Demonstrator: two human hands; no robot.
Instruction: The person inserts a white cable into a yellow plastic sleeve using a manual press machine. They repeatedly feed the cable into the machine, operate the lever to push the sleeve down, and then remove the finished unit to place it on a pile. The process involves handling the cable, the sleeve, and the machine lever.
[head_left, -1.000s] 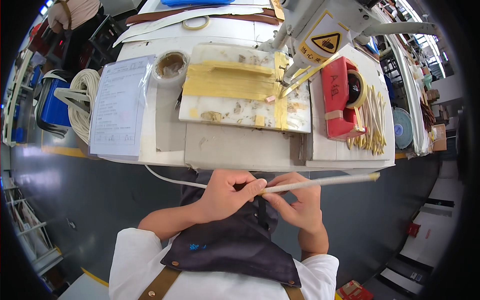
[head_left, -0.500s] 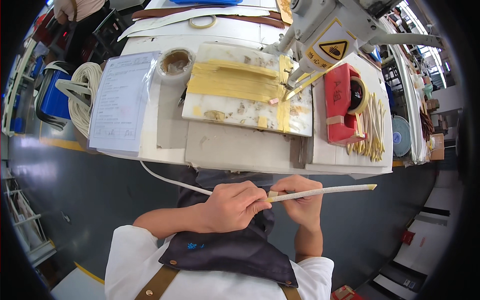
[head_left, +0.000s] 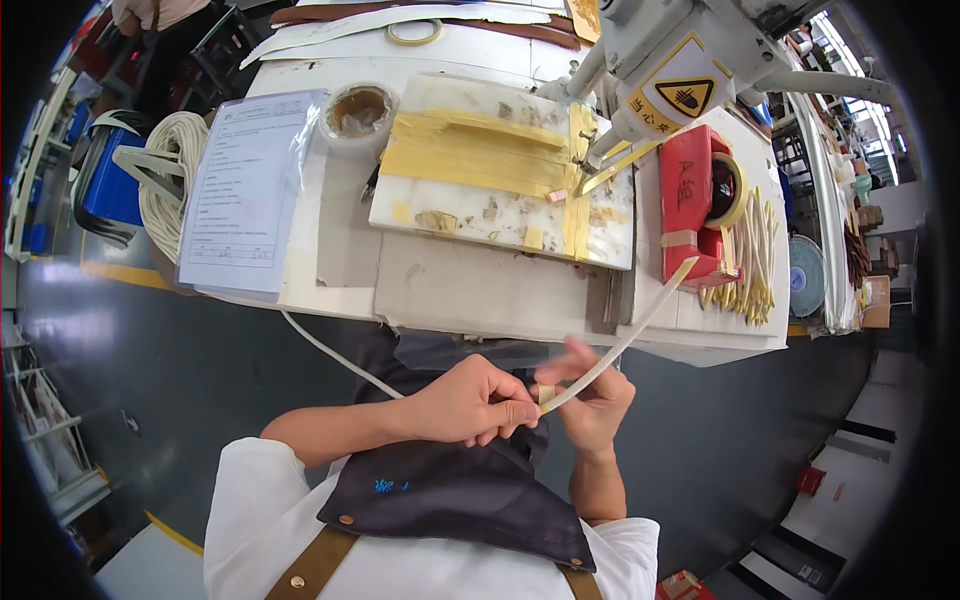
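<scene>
Over the front of the dark apron, my left hand (head_left: 478,402) pinches a white cord (head_left: 625,343). A yellow band of tape shows on the cord beside its fingertips. The cord's yellow-taped end leans up to the right, its tip by the red tape dispenser (head_left: 686,190). Behind the cord, my right hand (head_left: 592,400) is closed at a short strip of yellowish tape (head_left: 546,393) standing off the cord. Its upper fingers are raised and blurred, and the cord partly covers them. Left of my left hand, the cord runs up past the table edge.
A taped white slab (head_left: 480,180) lies mid-table under a grey machine head (head_left: 680,80). Cut cords with yellow ends (head_left: 752,260) lie beside the dispenser. At left are a tape roll (head_left: 358,112), a sleeved paper sheet (head_left: 250,190) and a coil of white cord (head_left: 178,180).
The cord's free end has swung up and away from me, from nearly level to a steep slant. My left hand has turned slightly, and the right hand's upper fingers have lifted.
</scene>
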